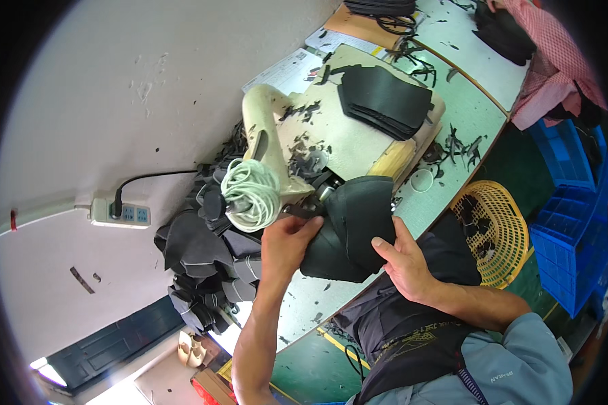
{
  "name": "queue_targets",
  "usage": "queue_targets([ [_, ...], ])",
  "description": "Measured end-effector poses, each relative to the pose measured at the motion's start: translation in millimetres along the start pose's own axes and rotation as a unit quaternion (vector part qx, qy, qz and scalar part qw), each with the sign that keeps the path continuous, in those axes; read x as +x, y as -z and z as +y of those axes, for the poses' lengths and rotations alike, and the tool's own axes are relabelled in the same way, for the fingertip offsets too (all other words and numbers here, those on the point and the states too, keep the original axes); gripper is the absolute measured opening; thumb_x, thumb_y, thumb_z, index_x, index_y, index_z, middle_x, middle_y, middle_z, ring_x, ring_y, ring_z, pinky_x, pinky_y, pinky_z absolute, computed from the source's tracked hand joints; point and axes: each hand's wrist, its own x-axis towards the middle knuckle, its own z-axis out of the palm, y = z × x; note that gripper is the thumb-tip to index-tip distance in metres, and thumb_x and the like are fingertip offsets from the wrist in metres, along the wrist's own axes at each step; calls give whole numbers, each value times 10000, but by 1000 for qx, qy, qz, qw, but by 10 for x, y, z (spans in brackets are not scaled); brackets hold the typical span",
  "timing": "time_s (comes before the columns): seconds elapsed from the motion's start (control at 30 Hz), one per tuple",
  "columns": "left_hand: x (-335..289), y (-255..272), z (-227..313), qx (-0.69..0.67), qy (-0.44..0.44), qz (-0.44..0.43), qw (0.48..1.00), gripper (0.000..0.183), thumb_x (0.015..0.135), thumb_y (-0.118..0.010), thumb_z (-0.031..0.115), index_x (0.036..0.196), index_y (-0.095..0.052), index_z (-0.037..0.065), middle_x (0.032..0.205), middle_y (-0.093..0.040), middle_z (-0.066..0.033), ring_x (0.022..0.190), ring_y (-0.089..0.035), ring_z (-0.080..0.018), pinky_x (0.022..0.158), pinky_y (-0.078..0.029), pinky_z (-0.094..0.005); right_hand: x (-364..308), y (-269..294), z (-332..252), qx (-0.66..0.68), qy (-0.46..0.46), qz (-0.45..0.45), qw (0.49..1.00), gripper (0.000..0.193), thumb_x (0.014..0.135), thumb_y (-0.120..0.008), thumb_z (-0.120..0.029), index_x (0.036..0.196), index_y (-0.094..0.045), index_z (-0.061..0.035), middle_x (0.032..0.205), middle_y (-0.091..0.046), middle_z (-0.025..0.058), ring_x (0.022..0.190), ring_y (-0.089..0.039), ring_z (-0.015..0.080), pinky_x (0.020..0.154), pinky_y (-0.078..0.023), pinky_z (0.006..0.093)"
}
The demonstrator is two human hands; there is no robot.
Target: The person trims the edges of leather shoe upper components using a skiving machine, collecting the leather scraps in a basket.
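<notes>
A black, leather-like cut piece (359,226) spans my two hands, in front of a cream bench machine (348,145). My left hand (284,248) is closed at the piece's left edge, right under the machine's working head; the fingertips are partly hidden there. My right hand (412,270) grips the right edge, thumb on top and fingers at the margin. The piece covers the spot where it meets the machine, so contact cannot be made out. On the machine's flat top rests a stack of similar black pieces (384,101). A coil of white cord (251,196) hangs at the machine's arm.
Black cut pieces (194,244) are heaped left of the machine by the wall. A power strip (120,213) with a black plug is nearby. Dark scraps litter the pale table (463,111). To the right stand a yellow basket (517,223) and blue crates (566,233). A person in a pink-checked sleeve (554,57) is at upper right.
</notes>
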Motion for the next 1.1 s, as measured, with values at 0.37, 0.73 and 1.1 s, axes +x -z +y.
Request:
queue_targets([
  [0.37, 17, -73, -111, -8, 5, 27, 1000, 283, 812, -752, 222, 876, -706, -50, 715, -674, -42, 615, -550, -73, 582, -446, -246, -12, 34, -43, -18, 5, -7, 1000, 498, 976, -529, -124, 1407, -313, 3, 1330, -487, 105, 1211, -470, 150, 1043, -369, 305],
  [0.73, -104, 28, -118, -148, -1, -37, 988, 330, 832, -756, 189, 1057, -674, -37, 872, -694, -21, 717, -572, -59, 615, -428, -220, -46, 6, -77, -31, 0, 4, 1000, 484, 974, -512, -98, 1398, -303, 5, 1341, -465, 108, 1224, -451, 154, 1058, -350, 304],
  [1.1, -116, -36, -120, -187, -16, -40, 981, 277, 824, -733, 113, 1044, -631, -22, 713, -643, -11, 696, -558, -44, 677, -431, -196, -58, 94, -31, -34, 50, 2, 998, 471, 971, -518, -91, 1377, -295, -2, 1310, -461, 114, 1196, -456, 152, 1041, -365, 312],
])
